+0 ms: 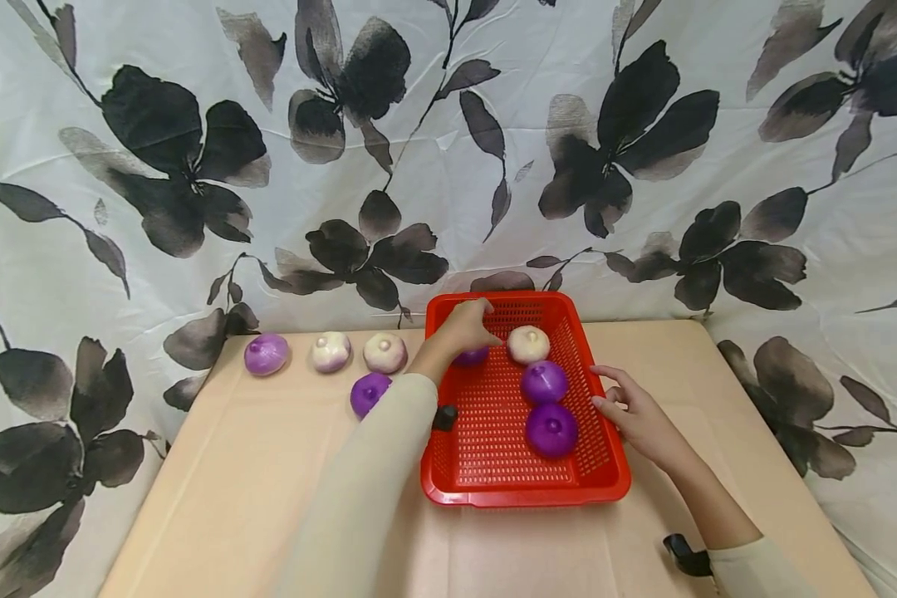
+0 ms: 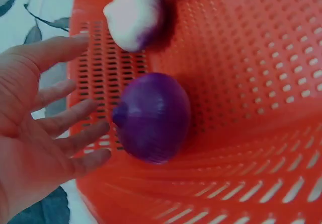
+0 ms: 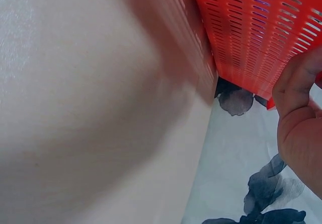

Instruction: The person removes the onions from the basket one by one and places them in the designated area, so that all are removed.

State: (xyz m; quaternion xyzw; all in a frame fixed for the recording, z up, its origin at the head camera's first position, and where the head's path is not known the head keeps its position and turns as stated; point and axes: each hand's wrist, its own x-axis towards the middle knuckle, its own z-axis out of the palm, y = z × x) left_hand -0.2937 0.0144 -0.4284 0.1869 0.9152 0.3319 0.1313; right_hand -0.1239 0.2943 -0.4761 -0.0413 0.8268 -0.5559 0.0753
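My left hand (image 1: 463, 328) reaches over the far left part of a red perforated basket (image 1: 486, 465). In the left wrist view its fingers are spread, just beside a purple onion (image 2: 153, 118) on the basket floor, with nothing in their grasp. A white onion with a purple tinge (image 1: 528, 345) sits to the right of that one. Two more purple onions, one (image 1: 544, 382) behind the other (image 1: 551, 430), line the basket's right side. My right hand (image 1: 639, 419) holds the basket's right rim, thumb and fingers at the edge; the fingertips are partly hidden in the right wrist view.
Left of the basket on the table (image 1: 254, 498) lie a light purple onion (image 1: 267, 355), two whitish onions (image 1: 331, 352) (image 1: 384, 353) and a purple onion (image 1: 370, 393) partly behind my left sleeve. A floral cloth (image 1: 493, 208) hangs behind the table's far edge.
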